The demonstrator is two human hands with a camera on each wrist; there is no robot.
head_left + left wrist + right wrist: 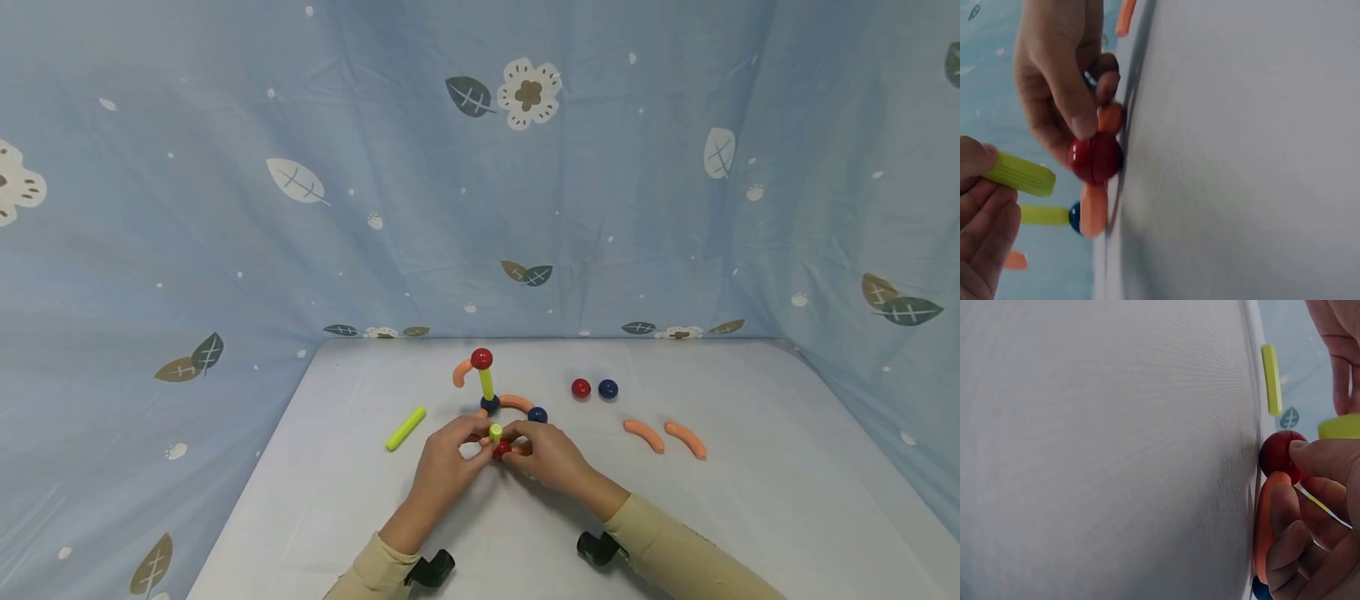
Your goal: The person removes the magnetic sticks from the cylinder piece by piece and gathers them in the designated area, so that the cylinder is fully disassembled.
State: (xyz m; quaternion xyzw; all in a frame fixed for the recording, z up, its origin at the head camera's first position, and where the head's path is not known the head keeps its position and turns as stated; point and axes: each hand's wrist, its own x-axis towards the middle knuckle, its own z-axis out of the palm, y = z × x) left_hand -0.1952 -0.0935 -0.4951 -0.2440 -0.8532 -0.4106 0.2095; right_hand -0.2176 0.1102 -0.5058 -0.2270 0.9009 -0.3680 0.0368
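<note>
Head: left hand (pixel 446 458) pinches a straight yellow-green plastic-looking rod (pixel 496 432) over the white table (pixel 300 500). Left wrist: right hand (pixel 1060 69) grips a glossy red ball (pixel 1099 159), rod apart. Right wrist: an off-angle push could wrench that ball from the curved orange piece (pixel 1262 531)

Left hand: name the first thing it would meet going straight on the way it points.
Most likely the right hand, just beyond the lime stick the left hand holds; the red ball sits lower, though depth is unclear.
</note>
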